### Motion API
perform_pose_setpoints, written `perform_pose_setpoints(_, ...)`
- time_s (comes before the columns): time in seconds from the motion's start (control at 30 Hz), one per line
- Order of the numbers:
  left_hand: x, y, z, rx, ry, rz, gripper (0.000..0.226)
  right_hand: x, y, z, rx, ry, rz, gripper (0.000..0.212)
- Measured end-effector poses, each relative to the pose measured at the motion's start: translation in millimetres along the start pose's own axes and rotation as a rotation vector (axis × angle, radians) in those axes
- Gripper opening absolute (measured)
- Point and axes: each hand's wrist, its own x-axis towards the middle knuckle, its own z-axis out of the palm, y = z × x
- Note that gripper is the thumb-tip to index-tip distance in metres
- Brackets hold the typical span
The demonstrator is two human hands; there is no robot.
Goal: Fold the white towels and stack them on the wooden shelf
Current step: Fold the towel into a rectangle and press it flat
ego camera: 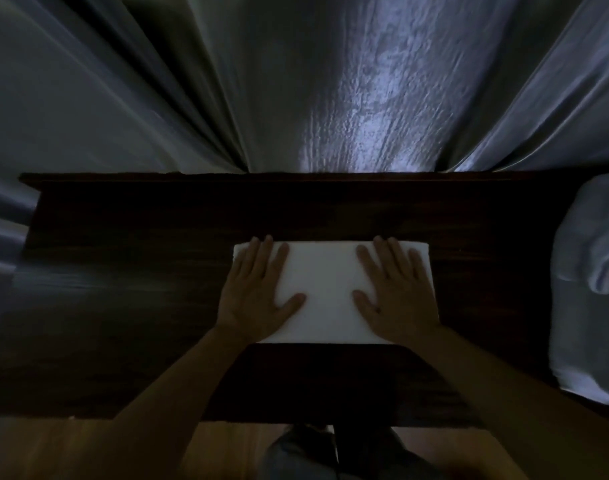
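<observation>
The folded white towel (pixel 330 292) lies flat on the dark wooden shelf (pixel 140 306), about in the middle of its length and a little toward the near edge. Both hands lie on top of it with straight, spread fingers, so they press and do not grip anything. The left hand (pixel 258 289) covers the left part of the towel, and its fingertips reach the far edge. The right hand (pixel 396 292) covers the right part in the same way. The two hands are apart, and a bare strip of towel shows between the thumbs. I think the palms are placed like this to flatten the fold and push the air out, so that the towel keeps a neat rectangular shape and makes a level base for the next ones. At the right end of the shelf lies a loose heap of white cloth (pixel 590 289), which is probably more towels that wait for folding, though the light is too dim to be sure. Behind the shelf, on the far side, hangs a grey curtain (pixel 330 81).
</observation>
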Motion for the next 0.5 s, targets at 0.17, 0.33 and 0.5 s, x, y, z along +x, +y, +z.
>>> perform_pose_setpoints(0.17, -3.9, -5.7, -13.7, 0.014, -0.023, -0.018, 0.091, -4.4, 10.5, -19.0, -0.019, -0.056, 0.035, 0.077)
perform_pose_setpoints(0.33, 3.5, 50.4, -21.3, -0.003, 0.007, 0.062, 0.076, 15.3, -47.3, -36.3, 0.075, -0.024, 0.047, 0.072)
perform_pose_setpoints(0.5, 8.2, 67.5, 1.1, 0.038, -0.018, 0.178, 0.073, 21.4, -65.5, -16.6, 0.121, -0.05, -0.062, 0.068)
